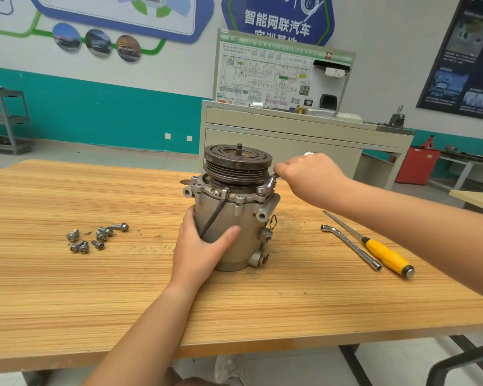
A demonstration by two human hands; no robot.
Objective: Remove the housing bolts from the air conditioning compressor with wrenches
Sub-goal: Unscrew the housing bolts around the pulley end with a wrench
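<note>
1. Right hand (308,174) - fingers curled tight round the handle of a flat wrench (267,185). Its head sits on the flange at the compressor's right shoulder. The bolt beneath is hidden from me.
2. Left hand (204,246) - thumb and fingers wrapped round the lower barrel of the compressor (234,215), which stands upright mid-table (67,302).
3. Handling, my judgement: cast metal, heavy, rigid and smooth-sided. It will likely try to twist under wrench torque, so I'd brace it low on the barrel or on a lug. The black cable (216,214) runs under my palm and is best not crushed.
4. The pulley (237,162) overhangs the flange, so wrench swing looks cramped.
5. Loose bolts (95,236), 6 or 7, lie well to the left.
6. An L-shaped socket wrench (352,247) and a yellow screwdriver (385,254) lie side by side on the right, apart from the compressor.
</note>
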